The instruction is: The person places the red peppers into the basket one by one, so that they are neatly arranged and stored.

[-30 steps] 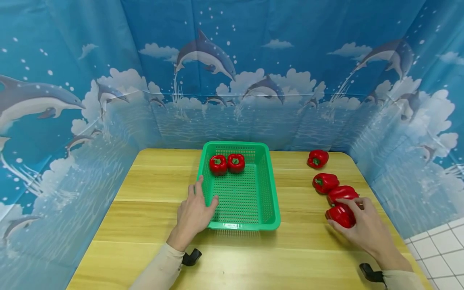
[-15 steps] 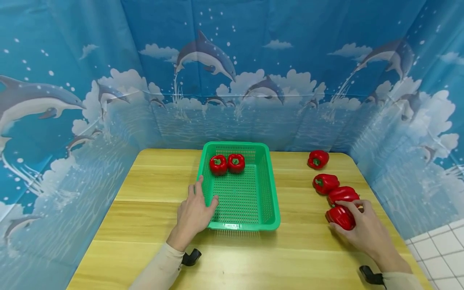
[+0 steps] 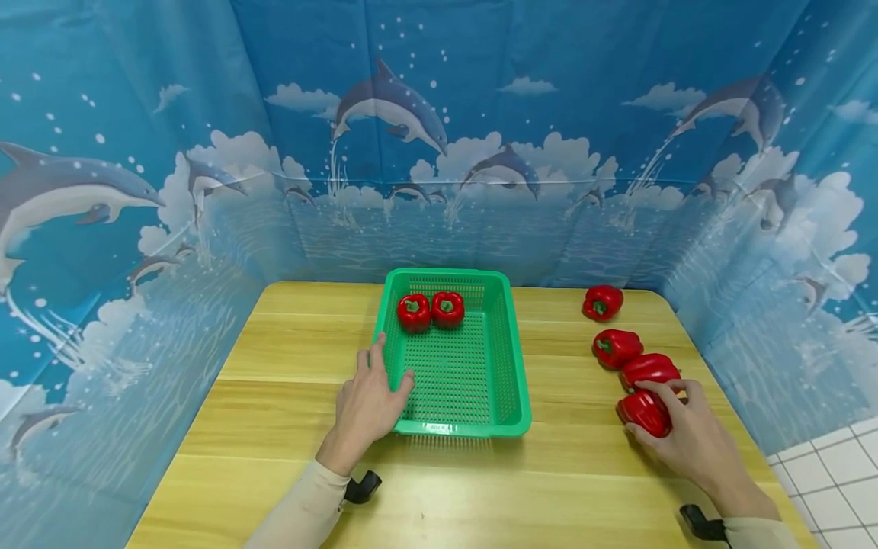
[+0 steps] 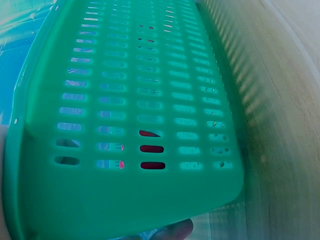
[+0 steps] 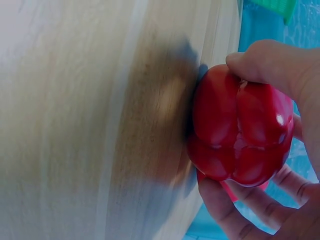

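Note:
My left hand (image 3: 366, 404) holds the left rim of a green plastic basket (image 3: 517, 381), its thumb reaching over the rim and its fingers along the outside. In the left wrist view the slotted basket wall (image 4: 125, 195) fills most of the picture, with a fingertip (image 4: 175, 231) below it. Two red bell peppers stand side by side at the basket's far left, one the left pepper (image 3: 414, 314), the other the right pepper (image 3: 448, 310). On the right, my right hand (image 3: 700, 442) grips another red bell pepper (image 3: 643, 414) between thumb and fingers, its lobed end showing in the right wrist view.
Several more red bell peppers lie in a line up the right side: one touching the gripped one (image 3: 652, 368), one farther back (image 3: 617, 348), one near the back edge (image 3: 603, 303). A dolphin-print curtain (image 3: 439, 221) encloses the wooden table (image 3: 288, 381) at the back and sides.
My right thumb has shifted slightly and closed in on the gripped pepper, which has moved a little. The left hand and the basket stay where they were.

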